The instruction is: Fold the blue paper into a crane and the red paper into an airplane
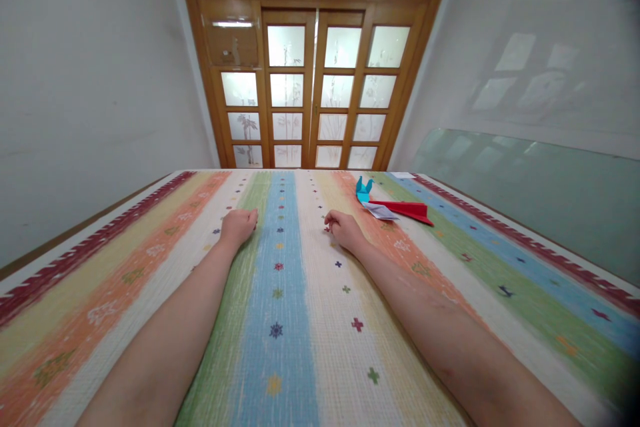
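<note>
My left hand (pixel 240 227) rests as a loose fist on the striped tablecloth (pixel 287 360), at the border of its green and blue stripes. Across the blue stripe, my right hand (pixel 345 228) lies on the cloth with its fingers curled in. Nothing shows in either hand. Beyond and to the right of my right hand sits a group of folded paper pieces: a blue one with two upright ear-like points (pixel 364 191), a red paper plane (pixel 407 209) and a small whitish folded paper (pixel 380 211). Neither hand touches them.
A flat white sheet (pixel 401 175) lies at the table's far right edge. Behind the table stand wooden doors with glass panes (pixel 315 87). Pale walls (pixel 100 67) flank both sides, and a greenish glass panel (pixel 540 187) runs along the right.
</note>
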Demonstrator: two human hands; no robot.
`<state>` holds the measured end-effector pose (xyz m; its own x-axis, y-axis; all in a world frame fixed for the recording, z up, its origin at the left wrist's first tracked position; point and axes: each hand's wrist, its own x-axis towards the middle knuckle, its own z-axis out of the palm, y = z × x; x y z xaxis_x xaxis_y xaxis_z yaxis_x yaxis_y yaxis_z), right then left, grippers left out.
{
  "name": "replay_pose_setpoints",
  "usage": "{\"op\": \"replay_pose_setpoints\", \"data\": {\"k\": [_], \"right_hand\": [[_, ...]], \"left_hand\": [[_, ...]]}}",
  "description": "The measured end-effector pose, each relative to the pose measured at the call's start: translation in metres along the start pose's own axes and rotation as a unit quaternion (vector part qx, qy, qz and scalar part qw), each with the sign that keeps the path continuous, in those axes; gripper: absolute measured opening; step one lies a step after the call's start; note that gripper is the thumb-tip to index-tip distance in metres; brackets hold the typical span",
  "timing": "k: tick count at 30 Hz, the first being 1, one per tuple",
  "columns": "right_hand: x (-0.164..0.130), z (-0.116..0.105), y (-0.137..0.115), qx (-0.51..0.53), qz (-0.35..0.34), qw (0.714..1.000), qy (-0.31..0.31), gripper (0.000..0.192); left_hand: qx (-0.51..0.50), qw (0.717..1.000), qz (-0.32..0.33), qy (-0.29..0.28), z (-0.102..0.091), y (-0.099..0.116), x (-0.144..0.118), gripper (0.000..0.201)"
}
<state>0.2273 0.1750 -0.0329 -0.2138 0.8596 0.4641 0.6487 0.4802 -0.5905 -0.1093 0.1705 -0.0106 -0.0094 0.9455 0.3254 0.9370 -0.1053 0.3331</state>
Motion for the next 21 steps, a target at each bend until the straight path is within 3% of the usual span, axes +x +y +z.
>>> {"op": "replay_pose_setpoints", "data": {"k": [13, 21], "right_hand": [[-0.0012, 0.0002, -0.0020, 0.001, 0.000, 1.000, 0.004, 0.031], [-0.0013, -0.0014, -0.0045, -0.004, 0.004, 1.000, -0.001, 0.030]], "left_hand": [[0.081, 0.996, -0.045, -0.016, 0.0056, 0.0020, 0.0085, 0.046], [0.075, 0.997, 0.015, 0.023, 0.0037, 0.0012, 0.0010, 0.051]]}}
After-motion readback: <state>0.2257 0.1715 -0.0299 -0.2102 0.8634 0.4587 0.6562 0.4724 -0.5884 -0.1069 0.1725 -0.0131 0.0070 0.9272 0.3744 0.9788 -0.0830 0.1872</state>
